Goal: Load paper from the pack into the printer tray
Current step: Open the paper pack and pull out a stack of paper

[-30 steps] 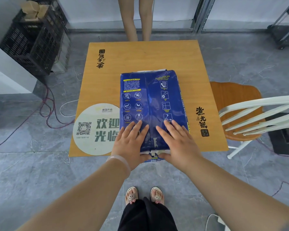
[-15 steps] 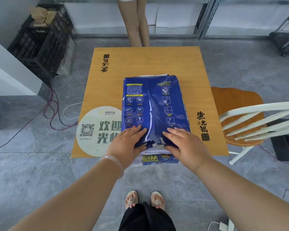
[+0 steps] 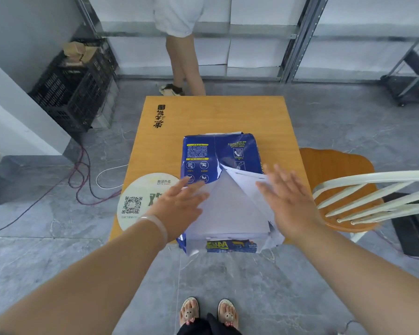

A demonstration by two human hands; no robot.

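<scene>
A blue paper pack [image 3: 228, 151] lies on the wooden table [image 3: 215, 114], its near end hanging over the front edge. The wrapper is torn open along the middle seam, and the white paper stack [image 3: 228, 213] shows in a wide triangle. My left hand [image 3: 179, 201] lies flat with fingers spread on the left flap of the wrapper. My right hand [image 3: 286, 199] is spread over the right flap, whose white inside faces up. Neither hand grips anything. No printer or tray is in view.
A round sticker with a QR code [image 3: 140, 199] marks the table's near left corner. A wooden chair with white back rails [image 3: 336, 170] stands close on the right. A person [image 3: 182, 56] stands beyond the table. Black crates [image 3: 75, 90] and floor cables [image 3: 82, 170] lie to the left.
The wrapper, closed a second ago, has been ripped open from the near end. My hands moved apart to either side, baring the white sheets. The view tilted up.
</scene>
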